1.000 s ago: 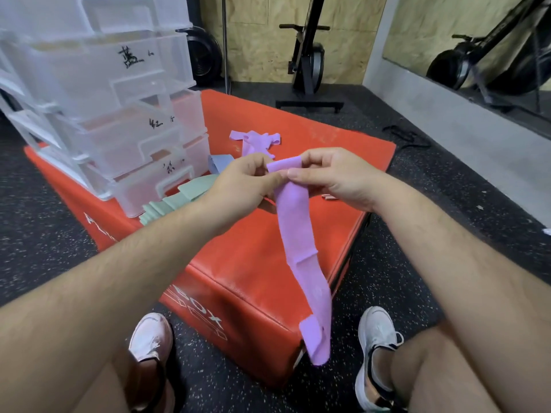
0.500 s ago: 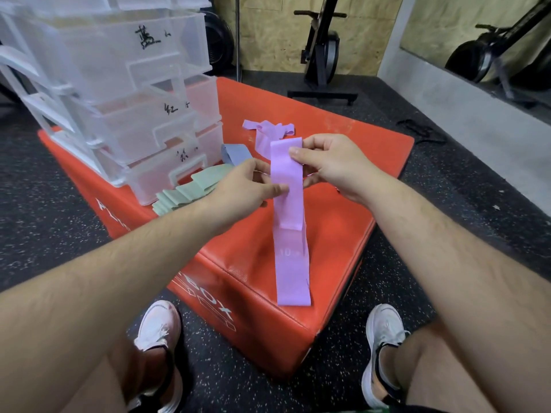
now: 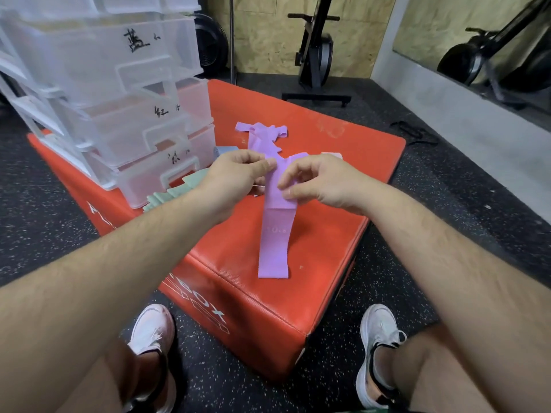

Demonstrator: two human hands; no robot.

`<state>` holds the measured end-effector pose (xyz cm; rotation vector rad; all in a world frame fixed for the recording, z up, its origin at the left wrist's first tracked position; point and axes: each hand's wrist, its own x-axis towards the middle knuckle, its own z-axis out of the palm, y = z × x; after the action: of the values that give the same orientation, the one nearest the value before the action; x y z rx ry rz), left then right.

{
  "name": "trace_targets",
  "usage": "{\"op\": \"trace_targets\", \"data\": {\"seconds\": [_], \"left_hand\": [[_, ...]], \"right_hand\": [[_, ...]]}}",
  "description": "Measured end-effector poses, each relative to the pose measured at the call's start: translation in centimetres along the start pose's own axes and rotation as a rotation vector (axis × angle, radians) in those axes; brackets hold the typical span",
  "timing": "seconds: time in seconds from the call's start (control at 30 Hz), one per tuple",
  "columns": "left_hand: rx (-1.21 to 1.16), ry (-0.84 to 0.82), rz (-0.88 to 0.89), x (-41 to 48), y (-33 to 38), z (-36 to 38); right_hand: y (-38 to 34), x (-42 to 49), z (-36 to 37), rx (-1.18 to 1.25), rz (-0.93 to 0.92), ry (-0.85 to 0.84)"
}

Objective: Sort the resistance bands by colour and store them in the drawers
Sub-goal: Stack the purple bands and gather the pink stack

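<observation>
A long purple resistance band (image 3: pixel 275 234) lies flat on the red box (image 3: pixel 328 180), its lower end near the front edge. My left hand (image 3: pixel 235 180) pinches its upper left part and my right hand (image 3: pixel 322 181) pinches its right edge. Behind my hands lies a heap of purple bands (image 3: pixel 262 135). Green bands (image 3: pixel 176 193) are fanned out at the foot of the clear drawer unit (image 3: pixel 119 93), which stands at the left with handwritten labels. A blue band (image 3: pixel 223 150) peeks out beside the bottom drawer.
A small pink piece (image 3: pixel 332 155) shows just behind my right hand. Black speckled floor surrounds the box. My two white shoes (image 3: pixel 152 332) (image 3: pixel 378 332) stand in front of it. An exercise machine (image 3: pixel 316 52) and a mirror are at the back.
The band went from hanging off the front of the box to lying folded and flat on top. My right hand moved from its upper end down to its right edge.
</observation>
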<state>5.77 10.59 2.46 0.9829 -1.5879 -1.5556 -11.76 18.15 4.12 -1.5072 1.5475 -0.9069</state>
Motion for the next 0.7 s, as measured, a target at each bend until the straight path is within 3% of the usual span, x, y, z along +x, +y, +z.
{"op": "trace_targets", "data": {"seconds": [0.13,0.27,0.4,0.7], "left_hand": [[0.051,-0.078,-0.032,-0.6,0.4,0.1],[0.145,-0.161,0.095,-0.9,0.5,0.2],[0.319,-0.061,0.170,-1.1,0.7,0.8],[0.592,0.032,0.275,-1.0,0.7,1.0]], "right_hand": [[0.2,0.3,-0.6,0.089,-0.004,0.151],[0.5,0.4,-1.1,0.163,0.028,0.193],[0.6,0.4,-1.2,0.227,0.024,0.137],[1.5,0.4,-1.2,-0.088,-0.032,0.173]]}}
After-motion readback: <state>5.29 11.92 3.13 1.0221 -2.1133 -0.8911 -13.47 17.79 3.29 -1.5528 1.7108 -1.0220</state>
